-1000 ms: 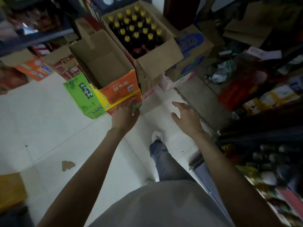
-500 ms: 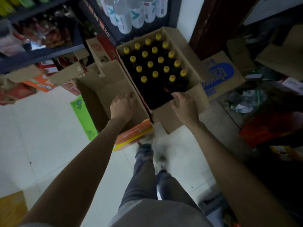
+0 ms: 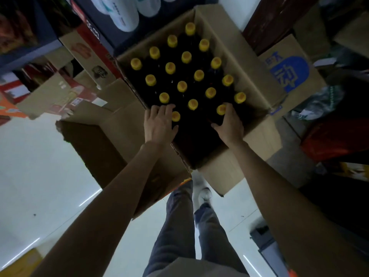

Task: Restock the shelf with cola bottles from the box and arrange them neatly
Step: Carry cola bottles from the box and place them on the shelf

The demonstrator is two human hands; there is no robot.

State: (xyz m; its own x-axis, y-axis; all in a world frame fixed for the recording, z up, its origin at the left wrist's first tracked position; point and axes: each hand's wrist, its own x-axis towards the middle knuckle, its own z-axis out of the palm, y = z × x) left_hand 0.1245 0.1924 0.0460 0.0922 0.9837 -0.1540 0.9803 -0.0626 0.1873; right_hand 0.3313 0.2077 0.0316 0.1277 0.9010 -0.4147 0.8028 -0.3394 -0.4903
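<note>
A dim shop aisle with a pale tiled floor (image 3: 36,166) holds several cardboard boxes. The left hand (image 3: 158,124) rests on the bottles at the near left of the open box (image 3: 257,90), fingers fairly straight beside a yellow cap (image 3: 175,116). The right hand (image 3: 229,124) curls round the neck of a cola bottle (image 3: 221,109) in the near row. Rows of dark, yellow-capped bottles stand upright in the box. An empty box (image 3: 111,140) sits just left of it, and a blue-printed box (image 3: 289,74) to the right.

bottles (image 3: 186,57) in box (image 3: 257,92) | emptied carton (image 3: 119,124) left of it | printed carton (image 3: 289,74) right
</note>
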